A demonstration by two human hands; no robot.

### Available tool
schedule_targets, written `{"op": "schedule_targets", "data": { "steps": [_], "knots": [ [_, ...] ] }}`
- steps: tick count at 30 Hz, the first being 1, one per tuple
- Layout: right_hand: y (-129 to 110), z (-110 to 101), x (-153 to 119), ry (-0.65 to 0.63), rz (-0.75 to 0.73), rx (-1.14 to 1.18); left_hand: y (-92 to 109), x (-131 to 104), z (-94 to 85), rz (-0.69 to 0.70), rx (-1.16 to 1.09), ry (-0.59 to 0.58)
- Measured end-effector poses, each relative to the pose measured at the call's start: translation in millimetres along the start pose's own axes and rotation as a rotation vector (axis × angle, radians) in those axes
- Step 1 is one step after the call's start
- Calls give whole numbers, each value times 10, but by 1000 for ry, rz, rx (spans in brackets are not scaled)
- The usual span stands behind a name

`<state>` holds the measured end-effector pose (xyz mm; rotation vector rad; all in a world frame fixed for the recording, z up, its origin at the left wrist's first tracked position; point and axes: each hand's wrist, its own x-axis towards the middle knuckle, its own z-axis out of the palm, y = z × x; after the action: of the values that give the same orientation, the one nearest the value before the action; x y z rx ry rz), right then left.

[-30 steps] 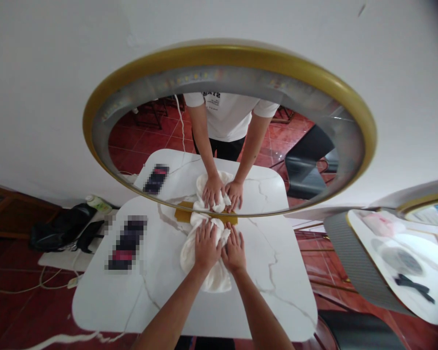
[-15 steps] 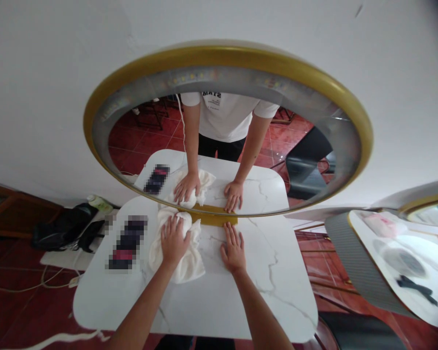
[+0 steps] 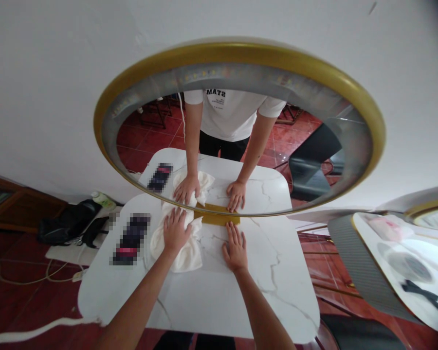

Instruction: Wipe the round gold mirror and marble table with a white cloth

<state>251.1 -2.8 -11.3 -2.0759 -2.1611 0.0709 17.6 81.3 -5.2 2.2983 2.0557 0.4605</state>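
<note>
Left of the gold base [image 3: 222, 218], your left hand [image 3: 175, 231] is lying palm down on the white cloth [image 3: 188, 255], fingers slightly spread, pressing rather than pinching; the cloth is bunching against the base's left end. Your right hand [image 3: 235, 250] is resting flat, fingers loosely spread, fingertips meeting the base's near right edge. The marbled tabletop [image 3: 281, 287] is giving room right of the base, running out to a rounded edge.

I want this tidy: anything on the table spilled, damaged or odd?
No spill or damage stands out on the table. The white cloth lies bunched under your left hand; the pixelated dark item can't be judged.
</note>
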Motion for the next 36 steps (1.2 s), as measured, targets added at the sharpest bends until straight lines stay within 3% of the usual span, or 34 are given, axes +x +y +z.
{"op": "schedule_targets", "data": {
  "steps": [13,18,28,36],
  "knots": [
    [5,19,-2,-13,-3,-1,150,-532,-146,29,-35,-29],
    [-10,-6,6,-11,1,-8,132,-453,-130,22,-36,-28],
    [-12,-2,5,-16,5,-6,70,-55,4,-6,-46,-11],
    [-5,0,0,-14,6,15,92,-219,-49,20,-21,-24]
  ]
}}
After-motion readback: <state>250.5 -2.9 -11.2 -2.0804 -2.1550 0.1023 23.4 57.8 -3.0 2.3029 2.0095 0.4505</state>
